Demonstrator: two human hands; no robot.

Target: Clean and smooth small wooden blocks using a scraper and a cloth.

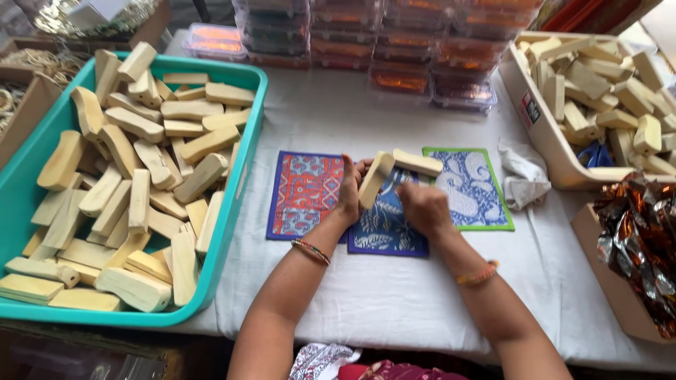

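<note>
The left hand (pixel 350 188) grips one pale wooden block (pixel 375 179), held tilted above the blue printed cloth (pixel 384 229). The right hand (pixel 424 207) is closed around the end of a second wooden block (pixel 418 162), which touches the top of the first. A red printed cloth (pixel 303 193) lies just left of the blue one, a green-edged cloth (pixel 473 186) just right. A teal tray (pixel 243 162) heaped with blocks sits at left, a cream bin (pixel 546 137) of blocks at right. A crumpled white rag (pixel 522 176) lies beside the bin, stacked plastic boxes (pixel 401 49) behind.
</note>
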